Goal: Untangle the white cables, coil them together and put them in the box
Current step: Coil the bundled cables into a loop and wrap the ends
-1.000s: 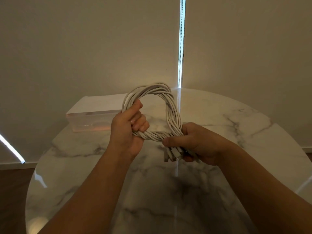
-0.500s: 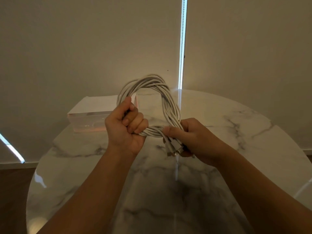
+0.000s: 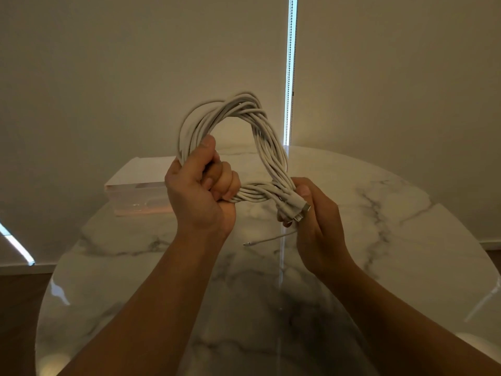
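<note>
Both hands are holding the cables (image 3: pixel 238 107) up in one bundled loop, in the air above the surface (image 3: pixel 393 218). The left grip (image 3: pixel 199 196) is wrapping tight round the loop's left side, with the fingers curling right about the strands and the thumb pressing on top. The right grip (image 3: pixel 317 221) is pinching the loop's near right corner, where the plugs (image 3: pixel 296 208) are bunching together under the thumb. One thin loose end (image 3: pixel 268 239) is dangling out below and trailing left.

By my reading, the untangling is looking done and the coiling is nearly there, so this is the tidying of the ends. The box (image 3: pixel 135 196) is waiting at the far left of the surface, behind the left grip and apart from the coil. Whether its top is open I cannot tell.

The next move, I'd judge, is calling for that stray end to be tucked in. The strands are needing a firm clamp meanwhile, so the loop isn't springing apart. Then the bundle is going left and far to the box, probably squeezed to fit.
</note>
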The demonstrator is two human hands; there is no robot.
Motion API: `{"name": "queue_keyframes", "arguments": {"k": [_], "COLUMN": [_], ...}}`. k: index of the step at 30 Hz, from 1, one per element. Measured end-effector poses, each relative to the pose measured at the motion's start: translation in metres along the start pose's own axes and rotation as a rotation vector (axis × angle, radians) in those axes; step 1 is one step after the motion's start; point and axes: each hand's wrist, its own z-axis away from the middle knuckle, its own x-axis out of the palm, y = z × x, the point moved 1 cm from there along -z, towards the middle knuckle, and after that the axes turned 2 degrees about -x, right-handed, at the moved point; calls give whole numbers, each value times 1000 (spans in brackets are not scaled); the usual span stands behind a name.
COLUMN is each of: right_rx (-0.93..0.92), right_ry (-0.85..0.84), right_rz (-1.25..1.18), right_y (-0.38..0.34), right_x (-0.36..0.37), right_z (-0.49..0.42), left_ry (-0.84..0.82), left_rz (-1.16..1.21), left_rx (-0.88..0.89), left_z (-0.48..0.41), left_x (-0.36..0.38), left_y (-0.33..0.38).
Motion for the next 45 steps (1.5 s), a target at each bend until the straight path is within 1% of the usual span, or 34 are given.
{"name": "queue_keyframes", "arguments": {"k": [4,7,9,11,13,14,17,18,20,23,26,28,30,33,34,36,37,39,41,44,45], "right_rx": [-49,0,0,6,62,88,116,135,126,0,5,48,127,420,465,468,468,538,598,702,727], "right_ry": [-22,-31,-42,-91,-144,-147,-72,-70,-156,-414,-594,-668,-702,-679,-668,-644,-637,-612,-523,-326,-290], "right_rz": [99,247,297,340,430,460,474,492,609,918,1112,1135,1074,866,796,673,552,127,-274,-677,-718], "right_y": [8,13,14,13,18,21,24,22,16,0,-15,-18,-17,-6,-3,1,0,-2,-2,1,0], "right_x": [-2,-4,-4,-1,2,2,-4,-5,-4,8,15,19,21,12,7,-6,-11,-22,-32,-33,-29], "right_z": [-1,-1,-1,-1,-2,-2,-5,-6,-7,0,11,17,21,14,10,1,-3,-9,-13,-18,-20], "left_ry": [36,91,107,116,126,134,175,182,188,192,190,164,134,117,115,106,103,113,144,164,160], "left_rz": [-14,15,47,72,96,113,164,178,200,188,100,29,-14,-7,5,31,41,72,121,175,180], "left_rx": [26,51,69,81,88,93,122,127,126,104,76,52,31,20,19,-6,-26,-73,-111,-148,-171], "left_z": [1,-2,-5,-7,-9,-11,-16,-18,-22,-26,-22,-15,-8,-9,-10,-11,-10,-9,-9,-5,-1], "left_x": [2,5,8,12,15,16,19,19,18,11,-4,-15,-22,-29,-30,-32,-32,-32,-32,-29,-27], "left_y": [0,5,9,10,12,13,17,17,16,9,-7,-21,-29,-27,-24,-21,-21,-21,-20,-23,-26]}}
